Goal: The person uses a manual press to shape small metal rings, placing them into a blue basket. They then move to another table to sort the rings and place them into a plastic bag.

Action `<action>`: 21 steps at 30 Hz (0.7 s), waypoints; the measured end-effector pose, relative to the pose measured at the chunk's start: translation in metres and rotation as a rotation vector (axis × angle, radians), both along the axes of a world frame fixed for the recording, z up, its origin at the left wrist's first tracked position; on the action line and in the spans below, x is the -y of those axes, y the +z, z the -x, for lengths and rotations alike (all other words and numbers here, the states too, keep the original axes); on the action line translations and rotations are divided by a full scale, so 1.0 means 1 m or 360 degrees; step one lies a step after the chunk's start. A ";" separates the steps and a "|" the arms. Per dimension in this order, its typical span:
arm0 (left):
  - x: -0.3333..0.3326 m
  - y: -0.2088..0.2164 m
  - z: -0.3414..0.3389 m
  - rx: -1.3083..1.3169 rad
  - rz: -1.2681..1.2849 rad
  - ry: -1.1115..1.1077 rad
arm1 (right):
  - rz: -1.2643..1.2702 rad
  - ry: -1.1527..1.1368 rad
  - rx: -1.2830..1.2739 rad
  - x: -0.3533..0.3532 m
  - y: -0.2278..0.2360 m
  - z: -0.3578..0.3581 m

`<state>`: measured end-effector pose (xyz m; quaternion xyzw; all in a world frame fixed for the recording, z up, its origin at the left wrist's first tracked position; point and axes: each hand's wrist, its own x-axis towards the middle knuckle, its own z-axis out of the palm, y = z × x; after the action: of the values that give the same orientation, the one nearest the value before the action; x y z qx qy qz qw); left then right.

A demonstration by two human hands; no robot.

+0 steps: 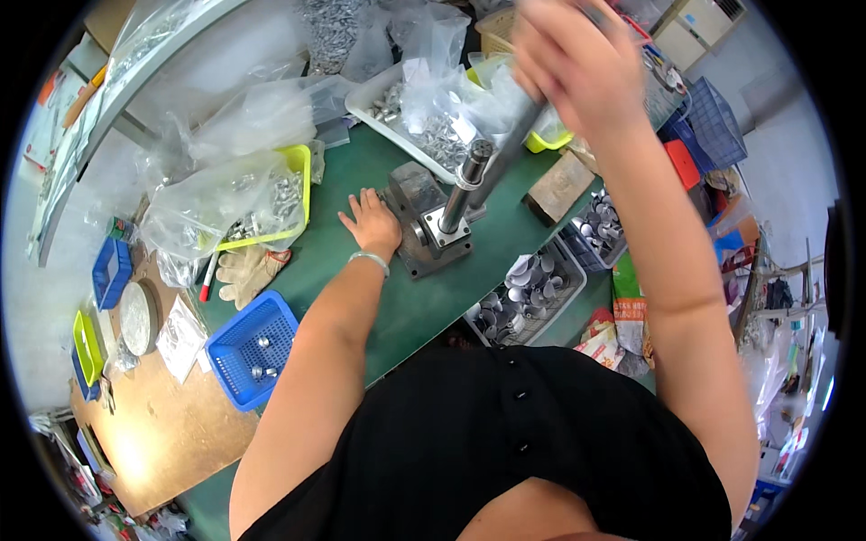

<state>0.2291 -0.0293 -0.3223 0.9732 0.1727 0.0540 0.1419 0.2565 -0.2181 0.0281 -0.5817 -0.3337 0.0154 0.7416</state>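
On the green tabletop [361,307] stands a dark metal hand press [424,194] with an upright round ram and a bolted square plate. Beside its base, my left hand [374,223] lies flat with fingers spread, its fingertips close to the casting; whether they touch it I cannot tell. A long grey lever [511,149] slants up and right from the press. High at the top, my right hand [577,68] is wrapped round the lever's upper end, slightly smeared by motion. Whatever sits under the ram is hidden.
A white tray [368,101] of small metal parts is behind the press; a yellow-green tray [303,212] stands left. A blue basket [236,356] holds a few parts. Right are a wooden block [561,187] and a basket [561,298] of curved metal pieces. A glove [248,273] lies left.
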 end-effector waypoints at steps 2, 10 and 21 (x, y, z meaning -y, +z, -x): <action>0.002 0.000 -0.004 -0.0006 0.0007 -0.0012 | -0.0087 -0.0116 -0.0045 0.046 -0.020 0.083; 0.003 0.003 -0.002 -0.0056 0.0077 -0.0006 | 0.0345 -0.0635 0.0386 0.114 -0.099 0.218; 0.010 0.001 0.000 -0.0012 0.0095 -0.0051 | 0.0911 -0.0489 -0.0380 -0.075 -0.024 -0.150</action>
<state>0.2290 -0.0392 -0.3215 0.9714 0.1591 0.0428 0.1710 0.4066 -0.1436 0.0037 -0.8037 -0.1353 0.0646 0.5759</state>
